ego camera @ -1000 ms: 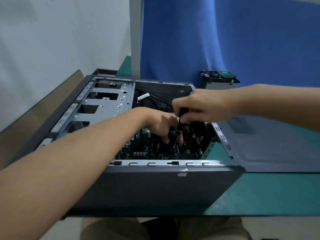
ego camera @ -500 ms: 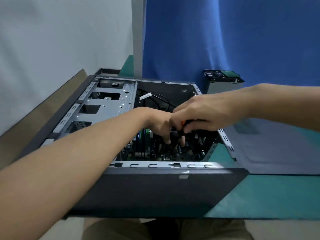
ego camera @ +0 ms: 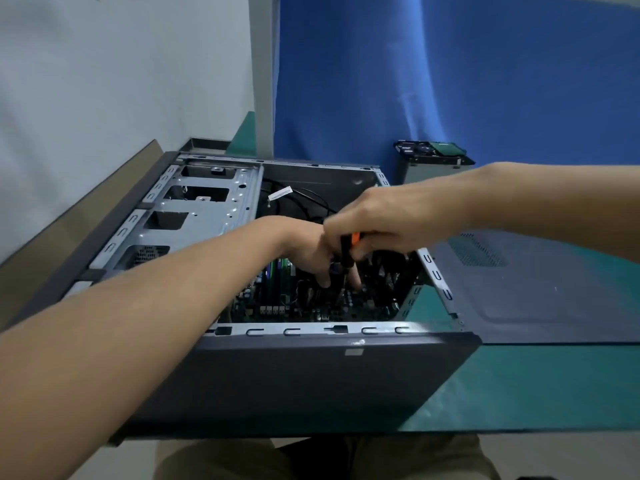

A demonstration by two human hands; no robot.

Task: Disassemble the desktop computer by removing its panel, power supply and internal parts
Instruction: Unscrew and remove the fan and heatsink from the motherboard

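The dark grey desktop case lies on its side, open at the top, with the motherboard showing inside. My right hand grips the black and orange handle of a screwdriver that points down into the case. My left hand reaches into the case beside it, with finger and thumb on either side of the screwdriver's shaft just above the board. The tip and the part under it are hidden by my fingers. The removed side panel lies flat to the right of the case.
A silver drive cage fills the case's left half, and black cables run along its back. A removed metal unit with a green board on top stands behind the case. The green mat borders the case on the right.
My right hand has shifted and turned on the screwdriver handle, so its orange part now shows. My left hand stays down by the shaft.
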